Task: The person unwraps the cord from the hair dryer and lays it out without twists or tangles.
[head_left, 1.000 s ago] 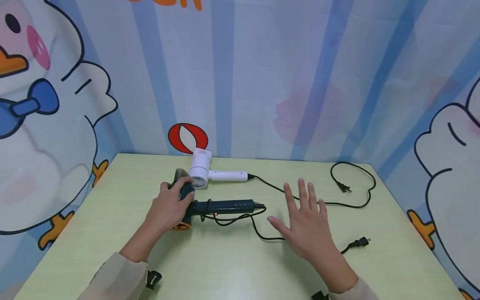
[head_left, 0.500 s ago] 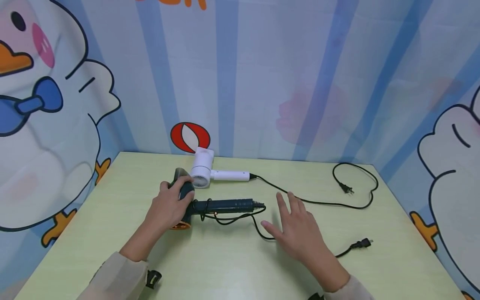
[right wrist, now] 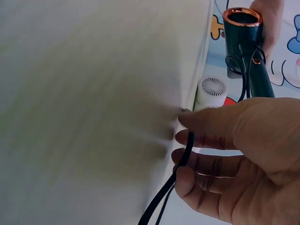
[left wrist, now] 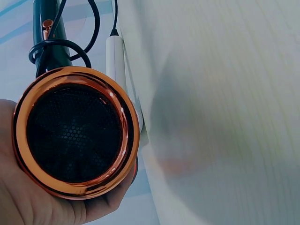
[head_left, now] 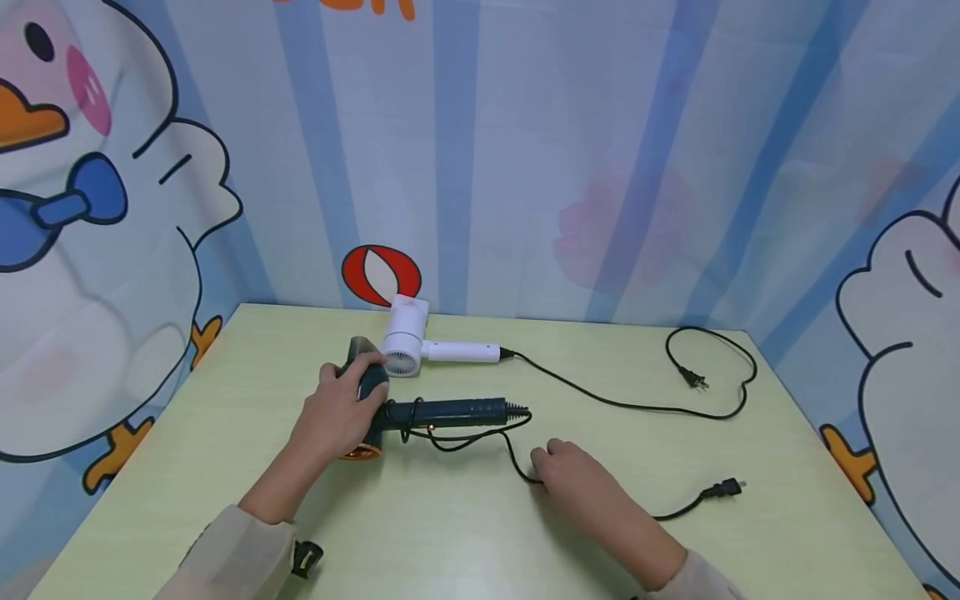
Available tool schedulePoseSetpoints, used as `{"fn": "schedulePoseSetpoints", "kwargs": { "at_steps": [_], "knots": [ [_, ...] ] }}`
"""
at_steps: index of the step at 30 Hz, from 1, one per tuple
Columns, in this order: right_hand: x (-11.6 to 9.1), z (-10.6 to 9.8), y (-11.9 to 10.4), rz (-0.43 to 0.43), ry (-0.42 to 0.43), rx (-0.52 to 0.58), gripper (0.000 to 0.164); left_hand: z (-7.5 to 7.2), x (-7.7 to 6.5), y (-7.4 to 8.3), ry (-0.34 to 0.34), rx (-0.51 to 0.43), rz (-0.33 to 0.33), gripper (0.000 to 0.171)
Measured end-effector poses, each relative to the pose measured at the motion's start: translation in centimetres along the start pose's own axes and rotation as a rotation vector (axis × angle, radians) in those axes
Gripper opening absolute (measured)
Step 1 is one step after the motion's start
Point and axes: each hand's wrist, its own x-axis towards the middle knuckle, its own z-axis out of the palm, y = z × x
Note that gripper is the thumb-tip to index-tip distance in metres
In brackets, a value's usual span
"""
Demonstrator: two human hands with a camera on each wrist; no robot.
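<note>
My left hand (head_left: pixel 333 414) grips the barrel of a dark green hair dryer (head_left: pixel 457 412), whose handle points right in the head view. Its copper-rimmed round end (left wrist: pixel 77 193) faces the left wrist camera. A black power cord (head_left: pixel 513 457) loops around the handle and runs right to my right hand (head_left: pixel 585 492). The fingers of that hand are curled around the cord, which passes between thumb and fingers in the right wrist view. Past the hand the cord comes out again and ends in a black plug (head_left: pixel 723 488).
Behind the green dryer lies a white hair dryer (head_left: pixel 407 333) on the pale table (head_left: pixel 420 533). Its own black cord (head_left: pixel 637 407) stretches right and curves back to a plug (head_left: pixel 691 378). A blue-striped curtain (head_left: pixel 517 167) with cartoon ducks hangs along the table's back edge.
My right hand, spread above the cord at first, has moved down and left and curled its fingers around the cord. The left hand stays on the green hair dryer.
</note>
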Motion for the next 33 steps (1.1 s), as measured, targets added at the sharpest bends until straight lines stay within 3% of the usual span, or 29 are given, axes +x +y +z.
{"fn": "schedulePoseSetpoints", "kwargs": {
  "at_steps": [4,20,27,33],
  "knots": [
    [0.0,-0.1,-0.2,-0.035,-0.014,0.002,0.012,0.0,0.0,0.1,-0.004,-0.006,-0.003,0.045],
    [0.0,-0.2,-0.1,-0.016,-0.056,0.001,0.008,-0.1,0.1,0.1,0.005,-0.002,-0.002,0.045],
    [-0.1,-0.3,1.0,0.111,-0.159,0.065,0.017,-0.3,0.0,-0.1,0.011,0.001,0.003,0.045],
    [0.0,0.0,2.2,0.235,-0.139,0.04,0.012,-0.5,-0.2,0.0,0.014,-0.005,0.014,0.044]
  ]
}}
